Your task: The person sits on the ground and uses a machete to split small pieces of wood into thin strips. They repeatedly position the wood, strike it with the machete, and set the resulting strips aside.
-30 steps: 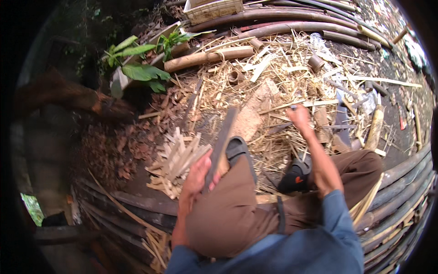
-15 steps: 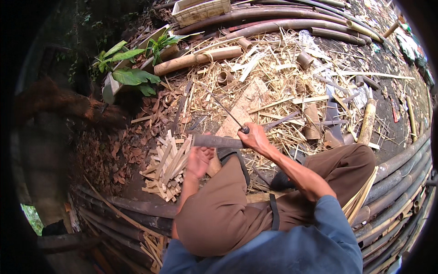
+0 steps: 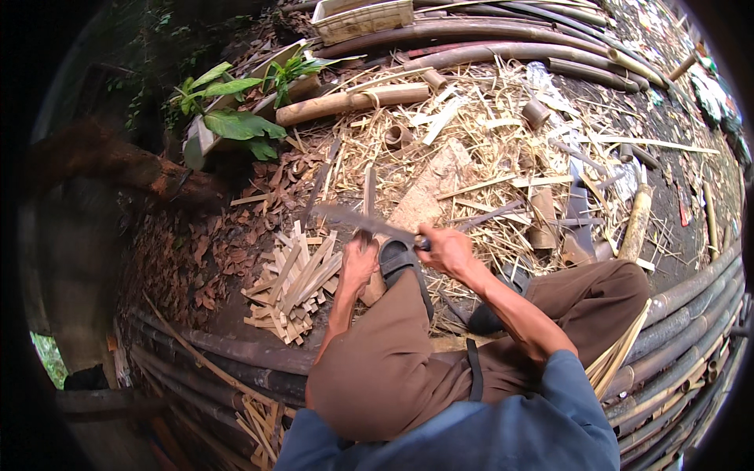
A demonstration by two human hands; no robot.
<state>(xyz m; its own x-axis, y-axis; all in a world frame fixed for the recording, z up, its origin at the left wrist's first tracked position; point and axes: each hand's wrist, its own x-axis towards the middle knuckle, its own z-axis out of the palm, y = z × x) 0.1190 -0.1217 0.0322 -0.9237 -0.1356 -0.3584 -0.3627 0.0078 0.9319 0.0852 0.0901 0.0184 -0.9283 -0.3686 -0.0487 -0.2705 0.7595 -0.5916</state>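
My right hand point(image 3: 448, 251) is wrapped around the dark handle of a long-bladed knife point(image 3: 345, 213). The blade reaches left, slightly blurred, and crosses a narrow bamboo piece point(image 3: 369, 187). That piece stands roughly upright, its lower end in the closed fingers of my left hand point(image 3: 359, 265). Below the left hand a wooden block point(image 3: 372, 290) shows in part, beside my dark sandal point(image 3: 397, 257). Left of that hand lies a heap of short split bamboo pieces point(image 3: 290, 282).
Shavings point(image 3: 487, 133) litter the ground ahead, around a flat board point(image 3: 432, 184). Bamboo poles point(image 3: 503, 51) lie at the back, near a pale plastic crate point(image 3: 361, 20). More poles point(image 3: 683, 306) run along my right. A saw-like metal blade point(image 3: 577, 204) lies among offcuts.
The bamboo piece, earlier lying crosswise from my right hand, now stands upright in my left, whose fingers have closed. The knife has swung from pointing forward-left to lying across the piece.
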